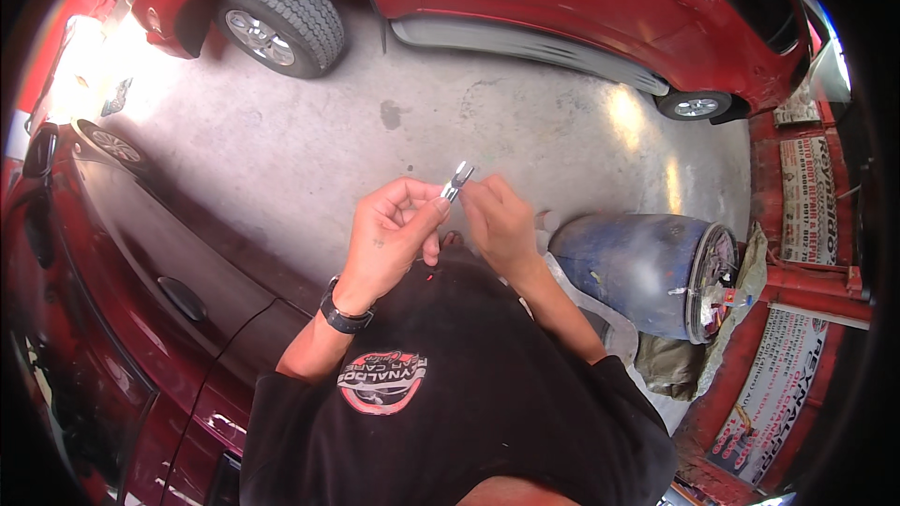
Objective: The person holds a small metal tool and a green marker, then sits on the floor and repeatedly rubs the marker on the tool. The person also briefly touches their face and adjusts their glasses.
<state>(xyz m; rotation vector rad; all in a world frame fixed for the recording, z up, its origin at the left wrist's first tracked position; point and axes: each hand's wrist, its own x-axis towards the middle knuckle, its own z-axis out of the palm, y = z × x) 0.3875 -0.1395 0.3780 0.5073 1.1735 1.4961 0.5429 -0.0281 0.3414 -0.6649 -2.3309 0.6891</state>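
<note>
In the head view, I see the left hand pinching a small metal piece between thumb and bent forefinger, the other fingers curled loosely underneath. The piece is held out ahead of the person's dark shirt, above the bare floor. The right hand is blurred, its fingers bent in just beside the piece's far end; I can't make out whether they grip it, touch it or merely hover. I'd call this step two-handed handling of the piece, the left steadying while the right works close by. To my eye, the next move calls for a firm left pinch and fine right fingertips. The piece's long axis slants, its near end in the left fingers, its free end pointing away from the person and rightward, toward the red car; how steeply it tips up I can't judge.
</note>
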